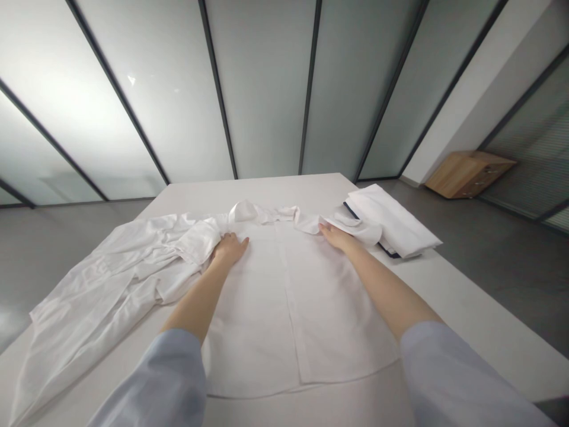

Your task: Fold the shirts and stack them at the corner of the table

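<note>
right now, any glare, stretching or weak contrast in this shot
Head view: bright glare on the left glass panels; head view: wide-angle stretch seems to tilt the wooden cabinet at right; head view: the white shirt nearly blends into the pale table.

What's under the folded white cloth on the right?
Dark edges stick out beneath the folded white cloth; the rest is covered, so I can't tell what they belong to.

I see shirt (pixel 258 296), smooth matt cloth, under left hand (pixel 229 249) and right hand (pixel 335 236). Left of left hand: heap (pixel 111 284), creased cloth, faint sheen. Right of right hand: stack (pixel 393 216), matt cloth; farther, cabinet (pixel 457 172), wood-grained.
</note>
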`<action>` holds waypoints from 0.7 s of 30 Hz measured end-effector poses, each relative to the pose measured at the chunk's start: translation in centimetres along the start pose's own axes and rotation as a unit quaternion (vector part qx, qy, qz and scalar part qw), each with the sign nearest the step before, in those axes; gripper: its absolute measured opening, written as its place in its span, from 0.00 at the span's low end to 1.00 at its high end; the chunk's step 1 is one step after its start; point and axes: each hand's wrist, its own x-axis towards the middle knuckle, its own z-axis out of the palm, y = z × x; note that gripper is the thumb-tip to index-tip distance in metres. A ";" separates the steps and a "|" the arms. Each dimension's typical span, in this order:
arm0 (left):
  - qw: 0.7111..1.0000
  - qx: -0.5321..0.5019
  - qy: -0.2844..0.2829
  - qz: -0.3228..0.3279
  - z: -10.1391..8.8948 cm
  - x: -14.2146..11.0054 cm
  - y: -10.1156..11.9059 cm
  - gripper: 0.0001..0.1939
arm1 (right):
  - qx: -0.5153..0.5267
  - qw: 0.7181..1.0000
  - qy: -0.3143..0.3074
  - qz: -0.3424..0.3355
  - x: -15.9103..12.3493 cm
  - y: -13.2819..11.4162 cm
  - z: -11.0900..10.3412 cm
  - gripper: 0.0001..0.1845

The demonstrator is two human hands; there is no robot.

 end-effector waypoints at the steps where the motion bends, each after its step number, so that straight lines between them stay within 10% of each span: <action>1: 1.000 0.018 -0.021 -0.010 -0.7 -0.2 0.2 0.34 | -0.019 1.000 -0.005 -0.008 -0.2 -0.6 -0.4 0.34; 5: 0.992 0.084 -0.087 0.024 -3.1 -1.7 1.4 0.28 | -0.126 0.989 -0.074 -0.030 -1.5 -2.3 -1.7 0.22; 10: 0.990 0.040 0.048 0.126 -3.1 -2.4 4.0 0.23 | -0.116 0.990 0.015 -0.085 -2.4 -4.7 -1.2 0.19; 16: 0.982 -0.162 0.044 0.083 -0.7 2.6 5.9 0.44 | -0.026 0.996 0.051 -0.068 -0.1 -8.1 1.9 0.36; 21: 0.945 -0.322 0.026 0.052 1.2 6.7 5.0 0.47 | 0.021 1.000 0.009 -0.018 3.0 -8.5 3.6 0.26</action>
